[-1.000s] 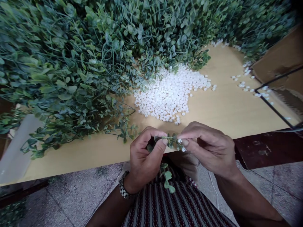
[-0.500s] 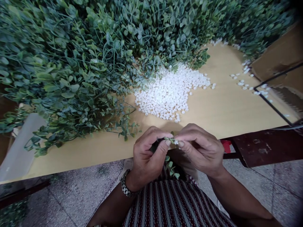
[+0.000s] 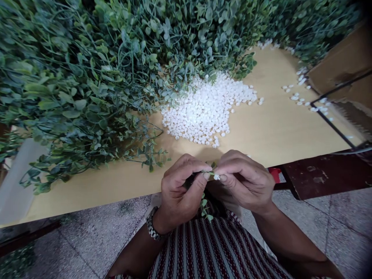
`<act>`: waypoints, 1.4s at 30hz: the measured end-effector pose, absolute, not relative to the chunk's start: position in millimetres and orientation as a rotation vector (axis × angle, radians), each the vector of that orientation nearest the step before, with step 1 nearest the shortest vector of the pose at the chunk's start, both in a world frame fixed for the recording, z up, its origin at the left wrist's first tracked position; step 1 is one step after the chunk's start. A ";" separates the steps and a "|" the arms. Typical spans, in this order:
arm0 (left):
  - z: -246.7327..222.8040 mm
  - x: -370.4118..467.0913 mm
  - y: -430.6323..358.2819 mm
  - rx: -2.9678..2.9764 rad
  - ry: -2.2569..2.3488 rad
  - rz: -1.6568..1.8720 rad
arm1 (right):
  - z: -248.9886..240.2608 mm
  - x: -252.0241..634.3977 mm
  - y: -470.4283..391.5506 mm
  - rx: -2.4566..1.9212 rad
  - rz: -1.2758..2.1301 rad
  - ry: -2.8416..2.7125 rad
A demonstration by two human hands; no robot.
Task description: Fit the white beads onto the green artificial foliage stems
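Observation:
Both hands meet over the table's front edge. My left hand (image 3: 184, 192) pinches a thin green stem between thumb and index finger; a leafy sprig (image 3: 206, 209) hangs below it. My right hand (image 3: 247, 182) is closed at the fingertips on the stem's other side, next to a small white piece (image 3: 216, 177). Whether the right fingertips grip the white piece or the leaves is hard to tell. Behind the hands lies a pile of small white pieces (image 3: 200, 112).
Artificial greenery (image 3: 87, 77) covers the left and back of the wooden table (image 3: 270, 131). A cardboard box (image 3: 345, 62) and a black metal frame (image 3: 334, 126) stand at the right, among scattered white pieces. A translucent sheet (image 3: 20, 182) lies at the left.
The hanging sprig has shifted slightly left, and the white piece between the fingertips shows more clearly. The view has moved a little; both hands keep their pinch.

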State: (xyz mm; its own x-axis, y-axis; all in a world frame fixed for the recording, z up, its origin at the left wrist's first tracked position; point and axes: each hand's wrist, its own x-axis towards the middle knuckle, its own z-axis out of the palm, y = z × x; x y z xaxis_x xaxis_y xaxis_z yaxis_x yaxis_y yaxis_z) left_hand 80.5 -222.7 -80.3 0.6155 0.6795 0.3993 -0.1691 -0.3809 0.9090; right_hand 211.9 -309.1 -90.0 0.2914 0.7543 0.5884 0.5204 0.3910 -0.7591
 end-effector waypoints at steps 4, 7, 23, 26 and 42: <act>-82.0 79.7 -222.8 1.772 0.393 0.969 | -91.3 212.1 -309.6 -1.254 0.242 -1.363; -83.5 79.1 -222.0 1.803 0.334 1.000 | -92.7 212.6 -310.4 -1.266 0.254 -1.361; -87.0 79.0 -219.3 1.903 0.231 1.014 | -96.1 211.4 -310.8 -1.231 0.330 -1.371; -89.9 79.6 -219.1 1.857 0.226 1.015 | -97.7 210.6 -310.5 -1.218 0.342 -1.360; -97.2 81.5 -218.2 1.747 0.241 1.012 | -102.8 207.5 -308.8 -1.214 0.380 -1.345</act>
